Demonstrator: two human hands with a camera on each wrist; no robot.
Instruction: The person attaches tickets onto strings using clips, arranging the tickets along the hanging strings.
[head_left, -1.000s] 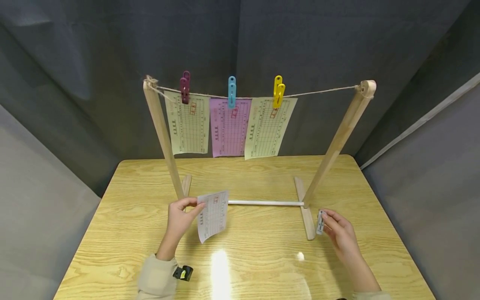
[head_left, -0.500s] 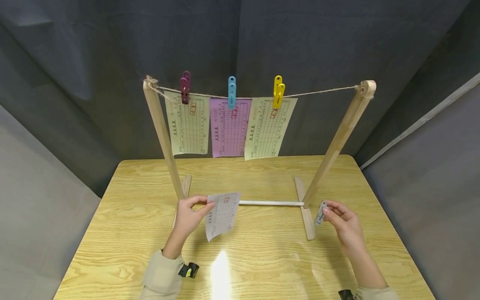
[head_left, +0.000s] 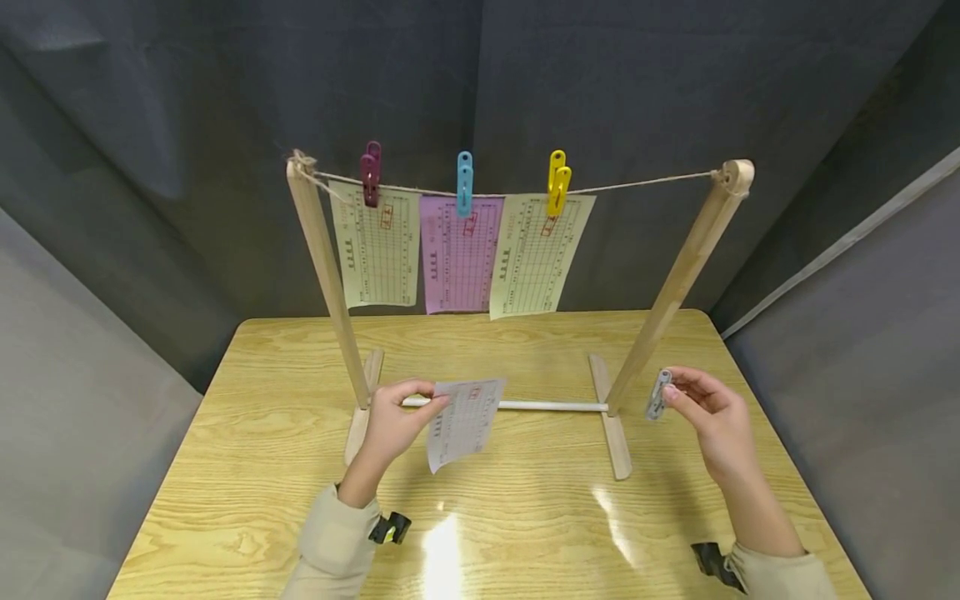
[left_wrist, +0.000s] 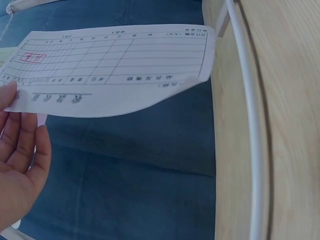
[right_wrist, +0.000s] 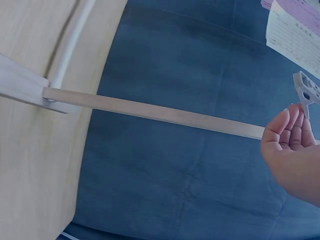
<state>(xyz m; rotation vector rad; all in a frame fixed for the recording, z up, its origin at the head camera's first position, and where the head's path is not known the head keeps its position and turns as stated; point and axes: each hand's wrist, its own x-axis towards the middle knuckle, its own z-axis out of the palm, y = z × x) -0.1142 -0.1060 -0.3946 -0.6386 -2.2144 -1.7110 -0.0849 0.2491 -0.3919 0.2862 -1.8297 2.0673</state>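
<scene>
My left hand (head_left: 397, 423) pinches a white printed form (head_left: 465, 425) by its upper left corner, thumb in front. In the left wrist view the sheet (left_wrist: 120, 70) has ruled lines, a red stamp and one curled edge. On the right, my right hand (head_left: 716, 421) holds a grey clothespin (head_left: 659, 395) between thumb and fingers, right of the wooden post. The right wrist view shows the clothespin (right_wrist: 307, 90) at the fingertips. Three forms hang from a string: a pale green one under a maroon clothespin (head_left: 371, 175), a purple one under a blue clothespin (head_left: 464, 185), a yellowish one under a yellow clothespin (head_left: 557, 185).
The string (head_left: 645, 182) runs between a left wooden post (head_left: 326, 279) and a right wooden post (head_left: 678, 287). A white rod (head_left: 551, 406) joins their bases low over the wooden table (head_left: 525, 517). Dark curtains (head_left: 600, 83) stand behind.
My left hand has moved right and slightly up with the white form. My right hand has risen and shifted right with the clothespin. The hanging forms stay put.
</scene>
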